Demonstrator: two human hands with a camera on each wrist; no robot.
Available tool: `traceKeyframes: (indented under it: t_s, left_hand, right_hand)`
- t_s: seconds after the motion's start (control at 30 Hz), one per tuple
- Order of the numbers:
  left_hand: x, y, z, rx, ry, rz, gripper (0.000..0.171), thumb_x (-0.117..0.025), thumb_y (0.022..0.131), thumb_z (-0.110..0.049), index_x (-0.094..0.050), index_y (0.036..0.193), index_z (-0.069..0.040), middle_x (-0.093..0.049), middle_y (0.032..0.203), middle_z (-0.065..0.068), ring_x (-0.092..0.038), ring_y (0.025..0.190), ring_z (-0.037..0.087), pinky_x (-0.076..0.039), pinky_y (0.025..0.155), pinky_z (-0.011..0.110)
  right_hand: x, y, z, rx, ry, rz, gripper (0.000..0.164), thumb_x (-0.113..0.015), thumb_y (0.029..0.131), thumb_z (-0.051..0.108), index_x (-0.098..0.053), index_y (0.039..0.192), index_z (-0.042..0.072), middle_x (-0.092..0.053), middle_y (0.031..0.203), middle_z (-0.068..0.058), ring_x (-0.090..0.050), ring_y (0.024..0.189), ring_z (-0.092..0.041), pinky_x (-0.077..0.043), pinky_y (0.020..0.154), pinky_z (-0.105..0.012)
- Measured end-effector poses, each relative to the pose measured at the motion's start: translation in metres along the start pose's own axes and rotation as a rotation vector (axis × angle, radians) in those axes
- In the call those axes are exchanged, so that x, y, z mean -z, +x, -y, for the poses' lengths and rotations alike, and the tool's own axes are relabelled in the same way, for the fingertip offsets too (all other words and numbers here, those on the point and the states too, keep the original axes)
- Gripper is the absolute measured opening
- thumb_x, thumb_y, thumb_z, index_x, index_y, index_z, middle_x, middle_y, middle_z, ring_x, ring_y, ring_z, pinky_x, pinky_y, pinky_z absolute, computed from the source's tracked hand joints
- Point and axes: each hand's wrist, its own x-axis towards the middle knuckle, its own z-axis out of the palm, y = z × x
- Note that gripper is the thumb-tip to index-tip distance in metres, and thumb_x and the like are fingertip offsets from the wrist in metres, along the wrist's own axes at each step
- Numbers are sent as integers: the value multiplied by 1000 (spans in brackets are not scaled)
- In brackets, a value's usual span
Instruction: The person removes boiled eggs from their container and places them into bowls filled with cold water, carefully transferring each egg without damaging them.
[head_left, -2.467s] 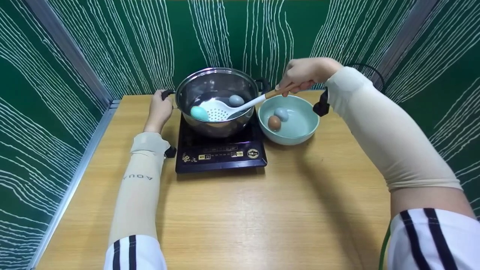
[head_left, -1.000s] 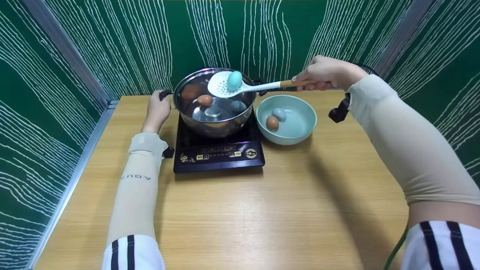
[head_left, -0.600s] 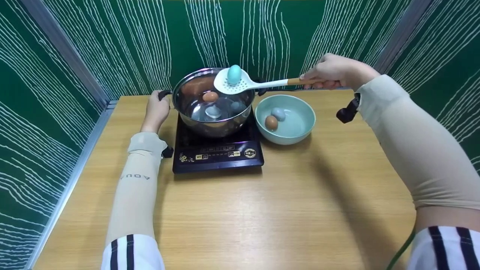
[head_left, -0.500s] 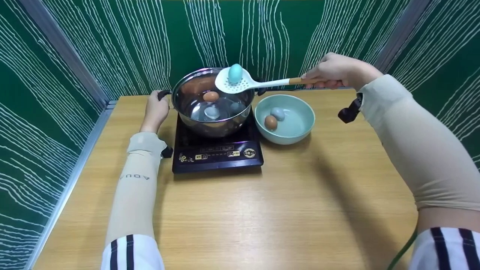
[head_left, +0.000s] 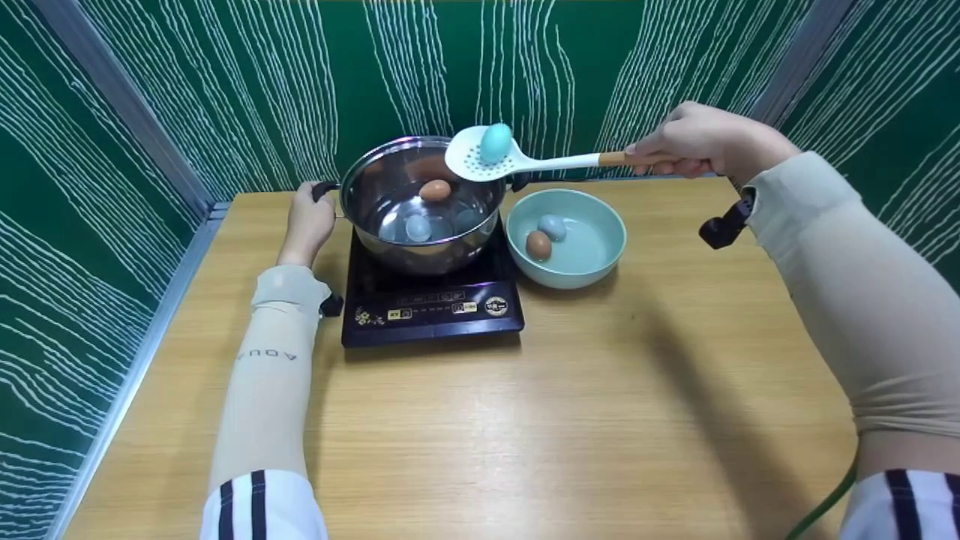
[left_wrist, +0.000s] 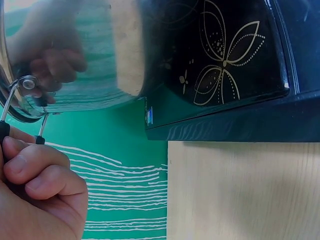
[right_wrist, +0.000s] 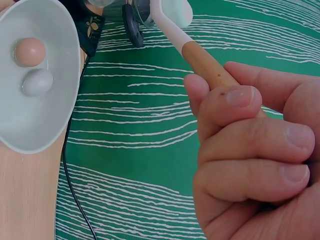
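My right hand (head_left: 701, 142) grips the wooden handle of a white slotted spoon (head_left: 469, 161), held level above the pot's right side. A turquoise egg (head_left: 496, 142) rests in the spoon's bowl. With curled fingers my left hand (head_left: 309, 225) holds the black left handle (left_wrist: 40, 139) of the steel pot (head_left: 424, 259). Inside the pot a brown egg (head_left: 435, 190) and a pale egg (head_left: 418, 227) lie in water. To the pot's right, a light green bowl (head_left: 592, 225) contains a brown egg (head_left: 538, 245) and a pale blue egg (head_left: 553, 226).
Under the pot is a black induction cooker (head_left: 433, 319) with a control panel in front. The wooden table (head_left: 450, 435) ends at green, white-streaked walls (head_left: 570, 75). A black cable (right_wrist: 67, 165) runs along the back edge behind the bowl.
The right hand has lifted the slotted spoon with the turquoise egg out of the pot and moved it rightward toward the bowl. The left hand keeps its hold on the pot handle.
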Motion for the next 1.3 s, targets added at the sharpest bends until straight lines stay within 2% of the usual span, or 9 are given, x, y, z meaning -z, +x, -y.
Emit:
traceKeyframes:
  t_s: [0.33, 0.6, 0.7, 0.83, 1.0, 1.17, 1.3]
  left_hand:
    - [0, 0, 1, 13, -20, 18, 40, -33, 113, -16, -45, 147, 1, -48, 122, 9, -46, 127, 29, -37, 110, 42]
    - [-2, 2, 2, 2, -19, -1, 40, -34, 112, -14, -47, 146, 3, -51, 128, 12, -47, 130, 29, -37, 116, 43]
    - [-2, 2, 1, 7, -26, 6, 40, -33, 112, -14, -45, 147, 3, -50, 132, 13, -46, 132, 29, -37, 117, 44]
    - [-2, 1, -1, 2, -29, 6, 38, -35, 114, -16, -46, 145, 2, -50, 122, 9, -48, 123, 26, -38, 110, 39]
    - [-1, 0, -1, 6, -33, 16, 35, -36, 115, -20, -47, 143, -1, -48, 113, 2, -48, 115, 21, -38, 102, 34]
    - [0, -1, -1, 20, -43, 31, 37, -34, 115, -21, -45, 145, -2, -47, 116, 3, -47, 120, 23, -37, 105, 37]
    - [0, -1, -1, 38, -46, 43, 39, -33, 116, -21, -43, 148, -2, -46, 120, 4, -45, 127, 25, -36, 110, 41]
  right_hand:
    - [13, -15, -18, -38, -1, -23, 38, -65, 108, 49, -78, 114, 14, -59, 71, 8, -44, 53, -9, -40, 53, -25]
    - [23, -26, -42, -37, -22, -9, 44, -63, 108, 50, -74, 126, 12, -57, 76, 7, -45, 56, -12, -41, 57, -27]
    - [26, -30, -50, -46, -19, -15, 42, -64, 108, 49, -75, 125, 12, -57, 76, 8, -45, 55, -11, -41, 57, -26]
    - [31, -35, -58, -59, 1, -28, 39, -64, 108, 48, -78, 117, 13, -57, 74, 8, -43, 53, -10, -39, 53, -24]
    - [35, -39, -70, -74, -17, -48, 41, -63, 109, 49, -79, 122, 13, -60, 76, 9, -43, 53, -11, -39, 55, -26]
    - [36, -44, -83, -94, -28, -74, 39, -65, 106, 52, -82, 117, 18, -55, 68, 9, -44, 53, -11, -40, 56, -25]
    - [37, -46, -91, -102, -22, -70, 42, -64, 107, 52, -80, 121, 16, -51, 66, 9, -44, 53, -12, -39, 56, -25]
